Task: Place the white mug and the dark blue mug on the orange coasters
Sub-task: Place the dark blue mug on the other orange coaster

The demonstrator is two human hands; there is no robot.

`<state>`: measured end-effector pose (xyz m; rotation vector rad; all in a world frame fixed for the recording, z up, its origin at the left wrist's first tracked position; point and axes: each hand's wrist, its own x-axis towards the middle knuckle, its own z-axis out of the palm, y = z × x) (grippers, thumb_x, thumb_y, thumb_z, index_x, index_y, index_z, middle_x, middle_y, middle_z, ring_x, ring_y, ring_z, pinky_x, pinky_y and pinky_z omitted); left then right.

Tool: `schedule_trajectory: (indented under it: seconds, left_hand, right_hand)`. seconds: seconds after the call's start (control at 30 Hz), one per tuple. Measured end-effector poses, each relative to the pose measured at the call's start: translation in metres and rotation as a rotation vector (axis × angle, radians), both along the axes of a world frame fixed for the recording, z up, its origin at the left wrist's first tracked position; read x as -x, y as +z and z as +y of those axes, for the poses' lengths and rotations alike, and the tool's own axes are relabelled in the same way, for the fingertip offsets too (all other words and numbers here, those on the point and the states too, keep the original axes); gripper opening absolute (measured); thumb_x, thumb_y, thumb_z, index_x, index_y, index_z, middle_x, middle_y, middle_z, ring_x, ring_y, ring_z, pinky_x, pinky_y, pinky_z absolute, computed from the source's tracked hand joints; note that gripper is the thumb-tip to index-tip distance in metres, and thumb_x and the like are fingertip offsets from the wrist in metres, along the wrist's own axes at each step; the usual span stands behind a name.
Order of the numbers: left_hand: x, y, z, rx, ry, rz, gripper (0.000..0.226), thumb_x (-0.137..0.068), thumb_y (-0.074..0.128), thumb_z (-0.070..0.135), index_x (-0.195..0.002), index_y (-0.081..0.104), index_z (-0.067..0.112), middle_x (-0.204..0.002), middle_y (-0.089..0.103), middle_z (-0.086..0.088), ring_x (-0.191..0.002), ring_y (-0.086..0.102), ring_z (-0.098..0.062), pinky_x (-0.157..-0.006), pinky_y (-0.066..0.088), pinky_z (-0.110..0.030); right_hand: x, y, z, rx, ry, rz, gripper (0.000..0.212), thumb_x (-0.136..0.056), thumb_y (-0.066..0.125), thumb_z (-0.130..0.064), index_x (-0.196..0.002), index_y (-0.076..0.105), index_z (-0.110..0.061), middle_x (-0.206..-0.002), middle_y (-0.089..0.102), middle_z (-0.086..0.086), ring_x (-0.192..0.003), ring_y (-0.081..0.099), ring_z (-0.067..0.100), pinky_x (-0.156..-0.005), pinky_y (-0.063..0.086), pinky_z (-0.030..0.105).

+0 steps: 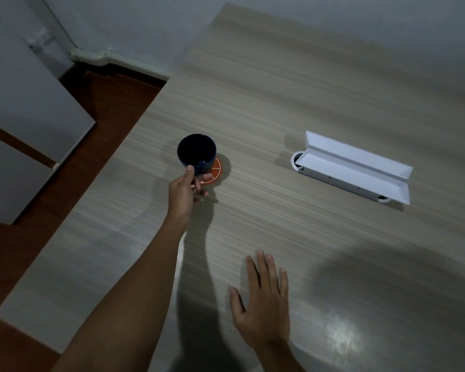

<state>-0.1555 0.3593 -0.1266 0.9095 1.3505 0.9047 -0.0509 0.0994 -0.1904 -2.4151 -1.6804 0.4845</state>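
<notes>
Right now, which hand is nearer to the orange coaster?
The left hand. It holds the dark blue mug by the handle, right at the orange coaster's near edge. The right hand lies open and flat on the table, well short of the coaster.

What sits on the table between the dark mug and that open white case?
Nothing: in the head view, only bare table lies between the dark blue mug and the open white case.

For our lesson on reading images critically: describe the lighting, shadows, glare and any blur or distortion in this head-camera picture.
Head view: dim, bluish light; the left hand holding the dark blue mug casts a long arm shadow on the table; a bright glare patch lies lower right, beyond the right hand; a broad soft shadow darkens that corner; wide-angle lens slants the table edges; slight overall softness.
</notes>
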Motion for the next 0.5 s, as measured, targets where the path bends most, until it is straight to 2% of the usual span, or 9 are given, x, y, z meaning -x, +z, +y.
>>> schedule_trajectory:
  seconds: [0.1,0.2,0.27,0.4,0.5]
  left_hand:
    - [0.003,0.003,-0.001,0.034,0.0,-0.04,0.052,-0.103,0.049,0.04,-0.054,0.057,0.023,-0.094,0.081,0.0,-0.053,0.062,-0.014,-0.049,0.034,-0.028]
    - [0.008,0.007,-0.005,0.035,0.029,-0.078,0.032,-0.101,0.053,0.041,-0.08,0.071,0.024,-0.098,0.081,0.0,-0.056,0.066,-0.015,-0.049,0.037,-0.027]
    - [0.012,0.006,-0.012,0.044,0.05,-0.129,0.024,-0.099,0.054,0.042,-0.097,0.07,0.025,-0.105,0.081,0.0,-0.059,0.069,-0.017,-0.052,0.04,-0.028]
    - [0.024,0.005,-0.036,0.027,0.098,-0.193,0.029,-0.093,0.056,0.049,-0.111,0.064,0.028,-0.112,0.079,-0.003,-0.063,0.071,-0.021,-0.052,0.048,-0.028]
    - [0.035,0.003,-0.069,0.019,0.122,-0.154,0.03,-0.093,0.056,0.05,-0.112,0.06,0.028,-0.111,0.079,0.0,-0.063,0.071,-0.02,-0.051,0.049,-0.028]
  right_hand:
    - [0.0,0.0,-0.001,-0.011,-0.001,0.002,0.073,-0.094,0.035,-0.062,-0.156,0.028,-0.025,-0.168,0.021,0.0,-0.157,0.006,0.018,-0.125,0.011,0.05]
    - [0.0,-0.001,-0.001,-0.006,0.003,-0.001,0.072,-0.095,0.031,-0.062,-0.156,0.029,-0.024,-0.168,0.022,0.0,-0.157,0.007,0.019,-0.124,0.014,0.052]
    - [0.0,-0.001,-0.001,-0.005,0.006,-0.011,0.072,-0.095,0.031,-0.062,-0.156,0.03,-0.024,-0.168,0.022,0.001,-0.157,0.008,0.02,-0.124,0.014,0.052]
    - [0.001,-0.001,-0.002,-0.038,0.01,-0.03,0.072,-0.094,0.034,-0.062,-0.156,0.028,-0.025,-0.168,0.022,0.001,-0.157,0.006,0.02,-0.124,0.012,0.052]
    - [0.001,0.003,0.001,-0.039,0.003,-0.029,0.073,-0.094,0.031,-0.064,-0.156,0.025,-0.026,-0.168,0.021,0.002,-0.157,0.007,0.021,-0.125,0.012,0.052]
